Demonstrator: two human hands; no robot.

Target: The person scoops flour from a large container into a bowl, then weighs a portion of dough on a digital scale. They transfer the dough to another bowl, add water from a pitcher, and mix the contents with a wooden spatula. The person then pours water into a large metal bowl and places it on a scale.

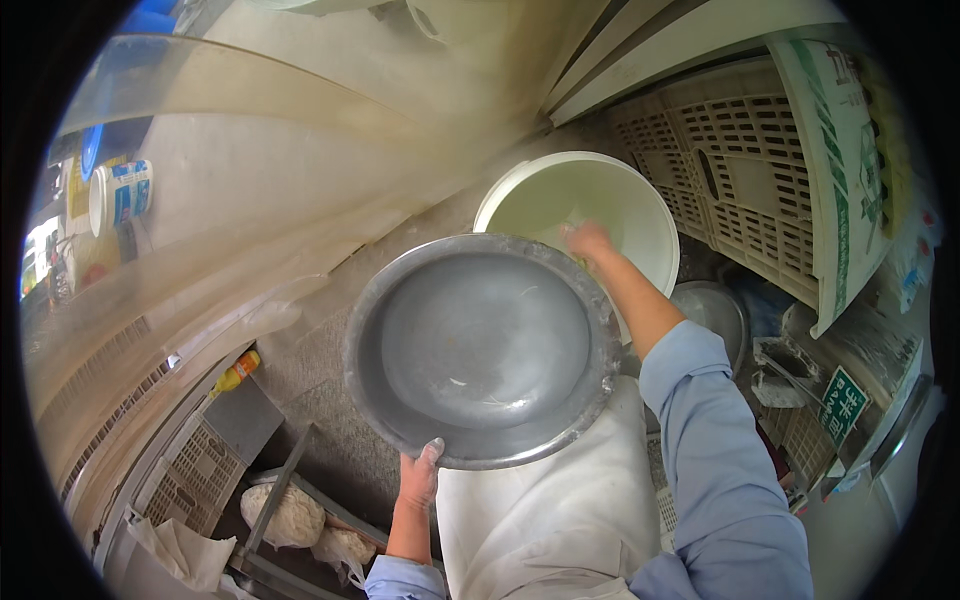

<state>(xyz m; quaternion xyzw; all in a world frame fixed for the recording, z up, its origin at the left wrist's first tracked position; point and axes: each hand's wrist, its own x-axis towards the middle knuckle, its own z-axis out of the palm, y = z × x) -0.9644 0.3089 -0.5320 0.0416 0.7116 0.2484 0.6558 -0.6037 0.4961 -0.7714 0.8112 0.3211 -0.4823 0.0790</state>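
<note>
A large round grey basin is tilted toward me above my white apron, its inner wall smeared with whitish residue. My left hand is closed on its near rim, with the thumb over the edge. Behind the basin stands a big white bucket, partly covered by it. Inside the bucket's mouth is my right hand, fingers curled together. Something pale shows at the fingertips, too small and blurred to name. What lies at the bottom of the bucket is mostly hidden.
Beige slotted crates are stacked at the right, beside a white printed sack. Translucent curtain strips hang at the left. Lower left, a low rack holds bagged pale lumps. A yellow bottle lies nearby.
</note>
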